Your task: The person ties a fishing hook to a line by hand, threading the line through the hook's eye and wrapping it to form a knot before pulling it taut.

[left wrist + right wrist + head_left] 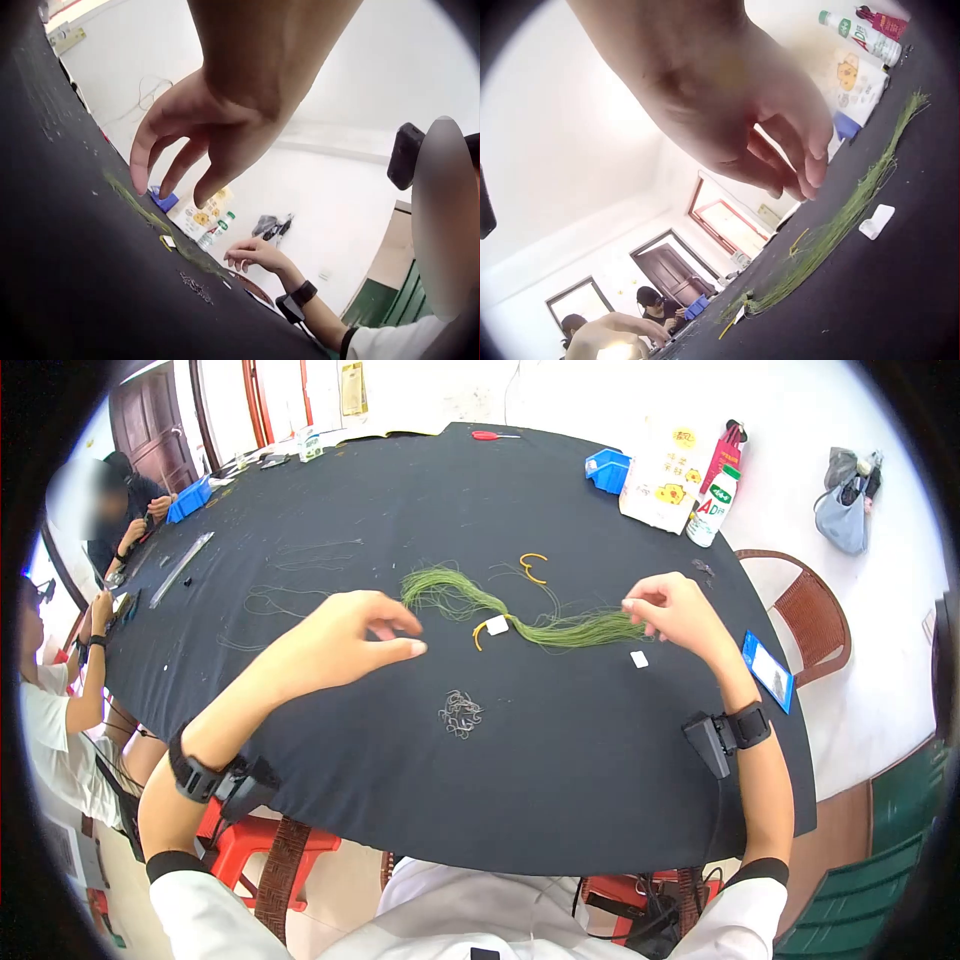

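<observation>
"Green strings (545,631) are lying across the black tablecloth (590,760), and a white tag (497,625) is sitting at their narrow middle."

"How are the hands looking?"

"The left hand (345,630) is hovering near their left end, thumb and fingers standing apart. The right hand (674,610) is hanging by their right end, fingers bending loosely."

"And that small grey heap (461,714)?"

"It's resting on the cloth, nearer us than the strings."

Wht wall (580,395), dk brn door (150,425), brn chair (812,605), red stool (240,845).
</observation>
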Demonstrator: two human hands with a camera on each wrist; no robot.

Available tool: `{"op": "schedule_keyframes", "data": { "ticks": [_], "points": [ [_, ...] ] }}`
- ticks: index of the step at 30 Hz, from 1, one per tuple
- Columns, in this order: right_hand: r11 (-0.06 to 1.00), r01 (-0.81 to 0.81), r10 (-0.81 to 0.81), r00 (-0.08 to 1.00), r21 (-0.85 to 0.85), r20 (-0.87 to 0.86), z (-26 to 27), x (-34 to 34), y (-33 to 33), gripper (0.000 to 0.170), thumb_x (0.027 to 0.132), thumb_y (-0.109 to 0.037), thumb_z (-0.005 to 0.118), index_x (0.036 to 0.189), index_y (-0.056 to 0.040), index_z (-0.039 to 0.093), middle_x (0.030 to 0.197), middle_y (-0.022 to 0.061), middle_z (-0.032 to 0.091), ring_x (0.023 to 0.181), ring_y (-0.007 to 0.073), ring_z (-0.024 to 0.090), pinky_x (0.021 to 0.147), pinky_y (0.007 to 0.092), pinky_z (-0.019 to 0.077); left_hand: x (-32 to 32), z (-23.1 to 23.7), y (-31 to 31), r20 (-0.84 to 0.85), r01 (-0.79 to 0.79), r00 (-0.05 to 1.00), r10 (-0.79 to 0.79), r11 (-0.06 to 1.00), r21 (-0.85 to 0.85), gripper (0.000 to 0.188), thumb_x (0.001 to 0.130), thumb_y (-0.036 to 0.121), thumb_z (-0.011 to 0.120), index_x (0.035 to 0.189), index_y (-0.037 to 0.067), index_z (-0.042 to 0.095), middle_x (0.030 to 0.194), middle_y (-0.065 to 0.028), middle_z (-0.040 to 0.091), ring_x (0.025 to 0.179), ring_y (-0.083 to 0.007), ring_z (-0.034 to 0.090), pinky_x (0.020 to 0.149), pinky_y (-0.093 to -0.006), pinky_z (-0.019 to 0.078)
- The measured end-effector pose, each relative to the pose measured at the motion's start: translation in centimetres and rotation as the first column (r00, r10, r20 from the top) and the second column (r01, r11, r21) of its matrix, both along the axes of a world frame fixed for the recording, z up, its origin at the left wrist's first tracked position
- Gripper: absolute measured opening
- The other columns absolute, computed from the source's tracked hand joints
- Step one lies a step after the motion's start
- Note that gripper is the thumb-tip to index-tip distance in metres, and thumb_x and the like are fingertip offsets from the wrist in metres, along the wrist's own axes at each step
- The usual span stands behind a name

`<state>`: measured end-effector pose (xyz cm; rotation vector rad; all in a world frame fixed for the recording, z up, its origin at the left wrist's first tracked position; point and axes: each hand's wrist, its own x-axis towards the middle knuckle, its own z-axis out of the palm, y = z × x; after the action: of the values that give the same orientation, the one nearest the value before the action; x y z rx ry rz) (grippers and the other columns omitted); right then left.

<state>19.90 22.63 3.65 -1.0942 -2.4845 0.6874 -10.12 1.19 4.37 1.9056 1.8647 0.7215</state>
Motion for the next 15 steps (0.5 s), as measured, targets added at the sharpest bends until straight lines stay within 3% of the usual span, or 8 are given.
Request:
{"op": "schedule_keyframes", "data": {
  "ticks": [3, 5, 7, 11, 14, 15],
  "points": [
    [0.996, -0.009, 0.012, 0.999, 0.084, -0.031, -1.1, -1.8, 1.0, 0.015, 0.08, -0.018, 0.065, 0.086, -0.0051, 0.07, 0.069, 0.0088, 0.066, 0.061, 0.0172, 0.064, 0.06, 0.0301, 0.0502, 0.8, -0.6, 3.0, -0.041, -0.031, 0.999, 0.03, 0.999, -0.026, 0.027, 0.083, 0.021, 0.068, 0.101, 0.001, 0.066, 0.093, -0.0085, 0.064, 0.081, -0.0138, 0.061, 0.063, -0.0268, 0.0513],
    [0.99, -0.01, 0.018, 0.999, 0.143, -0.051, -2.1, -3.8, 1.8, 0.017, 0.078, -0.022, 0.065, 0.088, -0.0086, 0.07, 0.076, 0.0117, 0.068, 0.072, 0.025, 0.066, 0.07, 0.0351, 0.0514, 0.5, -1.9, 4.9, -0.08, -0.011, 0.997, 0.02, 0.994, 0.109, 0.027, 0.083, 0.02, 0.067, 0.102, 0.001, 0.065, 0.094, -0.0102, 0.064, 0.08, -0.0155, 0.061, 0.066, -0.0282, 0.051],
    [0.985, -0.066, 0.075, 0.996, 0.161, -0.048, -2.5, -6.6, 2.1, 0.016, 0.078, -0.022, 0.065, 0.088, -0.0095, 0.07, 0.08, 0.012, 0.068, 0.077, 0.0267, 0.066, 0.072, 0.0365, 0.0516, 0.6, -2.3, 6.6, -0.098, -0.002, 0.995, 0.019, 0.987, 0.162, 0.027, 0.083, 0.017, 0.067, 0.104, 0.0, 0.064, 0.098, -0.0129, 0.064, 0.079, -0.0186, 0.062, 0.072, -0.0305, 0.0502],
    [0.969, -0.153, 0.162, 0.986, 0.193, -0.03, -3.6, -12.3, 2.6, 0.016, 0.078, -0.022, 0.064, 0.09, -0.0123, 0.068, 0.09, 0.0109, 0.068, 0.087, 0.0288, 0.065, 0.079, 0.0389, 0.0506, 0.6, -4.8, 10.2, -0.086, 0.13, 0.99, -0.109, 0.943, 0.306, 0.027, 0.082, 0.013, 0.067, 0.105, 0.0, 0.064, 0.103, -0.0128, 0.063, 0.076, -0.0189, 0.062, 0.071, -0.0302, 0.0506],
    [0.964, -0.084, 0.101, 0.993, 0.252, -0.054, -4.5, -15.2, 3.3, 0.015, 0.078, -0.022, 0.065, 0.09, -0.0133, 0.068, 0.093, 0.0101, 0.067, 0.09, 0.0283, 0.064, 0.08, 0.0397, 0.0501, 1.2, -6.0, 11.4, -0.06, 0.166, 0.986, -0.156, 0.943, 0.289, 0.028, 0.081, 0.015, 0.068, 0.105, 0.001, 0.064, 0.1, -0.0126, 0.064, 0.074, -0.0188, 0.062, 0.07, -0.0301, 0.0504],
    [0.966, -0.099, 0.105, 0.994, 0.241, -0.012, -4.5, -15.9, 3.5, 0.015, 0.076, -0.021, 0.067, 0.089, -0.0141, 0.068, 0.096, 0.0097, 0.067, 0.091, 0.0276, 0.064, 0.079, 0.0397, 0.0499, 1.3, -6.0, 11.5, -0.054, 0.129, 0.991, -0.12, 0.968, 0.216, 0.028, 0.08, 0.016, 0.069, 0.104, 0.002, 0.065, 0.097, -0.0122, 0.065, 0.072, -0.0186, 0.061, 0.068, -0.0307, 0.0499]
  ]
}}
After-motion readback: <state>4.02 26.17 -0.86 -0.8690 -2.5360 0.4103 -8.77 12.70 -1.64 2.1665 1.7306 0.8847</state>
